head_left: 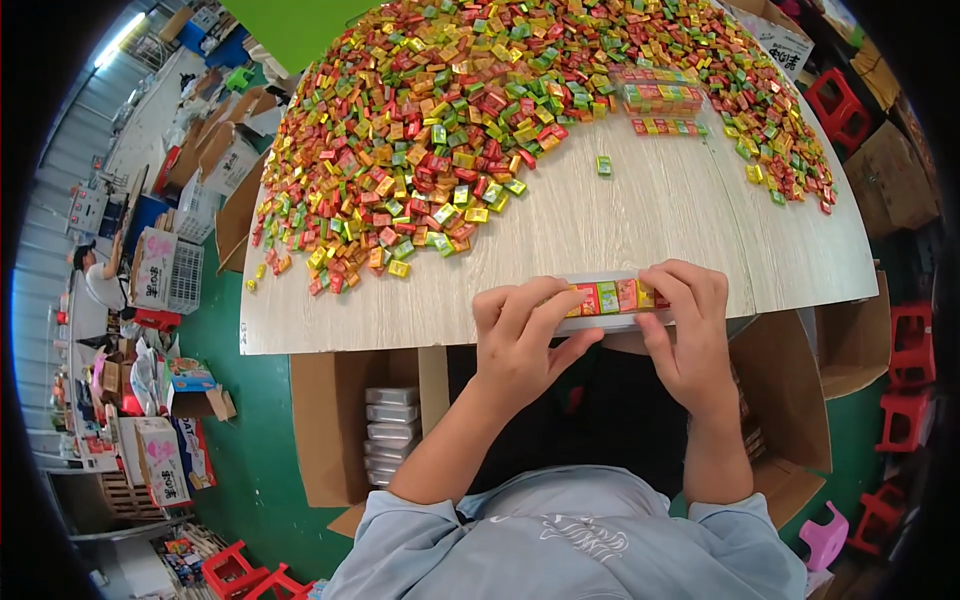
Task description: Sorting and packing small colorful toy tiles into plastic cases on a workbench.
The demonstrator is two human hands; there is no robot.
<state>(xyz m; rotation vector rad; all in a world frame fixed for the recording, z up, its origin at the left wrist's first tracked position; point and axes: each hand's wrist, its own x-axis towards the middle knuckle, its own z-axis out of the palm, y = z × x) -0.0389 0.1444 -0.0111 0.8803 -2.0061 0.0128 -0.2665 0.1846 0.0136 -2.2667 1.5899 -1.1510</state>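
Head view: the left hand (522,330) is partly closed, its fingers bent and its thumb spread below them, holding the left end of a clear plastic tray (600,323) at the near edge of the table (690,220). The right hand (692,325) is curled in the same way round the tray's right end, index finger at the far side and thumb at the near side. Between the two hands, in the tray, lies a row of wrapped pieces (607,296), red, green, orange and yellow, with its ends partly hidden by the fingers.

Beyond the left hand and to its left spreads a big heap of loose wrapped pieces (420,130) in the same colours. One green piece (604,166) lies by itself ahead, between the hands. Farther off, ahead of the right hand, is a stacked block of pieces (662,97), with a short row (668,128) just on its near side. Below and left of the left hand, a cardboard box (335,425) holds a stack of clear plastic containers (391,432). Another cardboard box (795,375) stands right of the right hand, below the table.
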